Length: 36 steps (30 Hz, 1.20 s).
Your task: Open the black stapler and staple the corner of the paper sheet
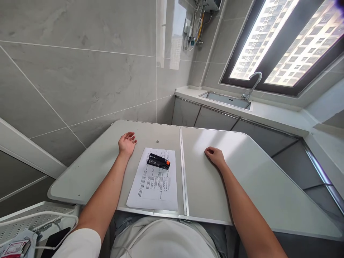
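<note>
Head view: black stapler with orange tip [158, 161] lies untouched on printed white paper sheet [154, 182], mid grey folding tabletop [242, 172]. Left hand [127, 143] open, palm up; right hand [215, 156] loosely curled, empty. Nothing started yet.

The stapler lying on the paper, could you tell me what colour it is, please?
The stapler is black with an orange end, seen in the head view.

Black stapler with orange tip [158, 161] atop printed white paper sheet [154, 184], grey folding table [236, 186]. Left hand [127, 143] palm-up at stapler's 10 o'clock; right hand [215, 156] curled at 3 o'clock.
</note>
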{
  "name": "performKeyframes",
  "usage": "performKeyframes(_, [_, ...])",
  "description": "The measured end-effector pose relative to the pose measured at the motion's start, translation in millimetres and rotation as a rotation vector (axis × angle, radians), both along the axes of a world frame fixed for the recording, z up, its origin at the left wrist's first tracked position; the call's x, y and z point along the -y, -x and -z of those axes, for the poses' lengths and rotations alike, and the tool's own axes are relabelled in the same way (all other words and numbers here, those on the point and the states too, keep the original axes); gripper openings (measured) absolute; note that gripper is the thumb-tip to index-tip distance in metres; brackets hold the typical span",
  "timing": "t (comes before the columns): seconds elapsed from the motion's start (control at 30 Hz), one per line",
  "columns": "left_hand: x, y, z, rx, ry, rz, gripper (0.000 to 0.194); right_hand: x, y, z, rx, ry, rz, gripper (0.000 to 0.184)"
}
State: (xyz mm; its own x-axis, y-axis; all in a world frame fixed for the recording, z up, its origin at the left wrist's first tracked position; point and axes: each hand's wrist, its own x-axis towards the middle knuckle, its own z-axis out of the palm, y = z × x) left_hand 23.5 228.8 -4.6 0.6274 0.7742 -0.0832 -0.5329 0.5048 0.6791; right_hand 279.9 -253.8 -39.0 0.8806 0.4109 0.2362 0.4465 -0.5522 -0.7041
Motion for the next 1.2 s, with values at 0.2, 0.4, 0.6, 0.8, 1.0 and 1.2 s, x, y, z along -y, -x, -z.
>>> performKeyframes(0.2, [7.8, -3.3, -2.2, 0.011, -0.024, 0.053, 0.024, 3.9, 4.7, -3.4, 0.016, 0.006, -0.046, 0.029])
performKeyframes(0.4, [7.8, -1.9, -3.9, 0.001, -0.049, 0.068, 0.023, 4.2, 4.2, -2.2, 0.017, -0.007, -0.053, 0.028])
performKeyframes(0.6, [4.6, -0.8, -3.8, 0.011, -0.045, 0.066, 0.022, 4.3, 2.5, -1.1, 0.023, -0.012, -0.064, 0.029])
performKeyframes(0.8, [6.1, -0.1, -4.5, 0.023, -0.073, 0.077, 0.022, 4.3, 2.5, -0.7, 0.017, -0.006, -0.066, 0.029])
performKeyframes(1.0, [8.2, 0.5, -6.7, 0.032, -0.080, 0.082, 0.022, 4.1, -0.2, 2.0, 0.020, 0.004, -0.068, 0.031])
performKeyframes(1.2, [10.4, 0.9, -8.8, 0.034, -0.081, 0.078, 0.020, 4.1, 0.3, 2.1, 0.018, 0.006, -0.073, 0.030])
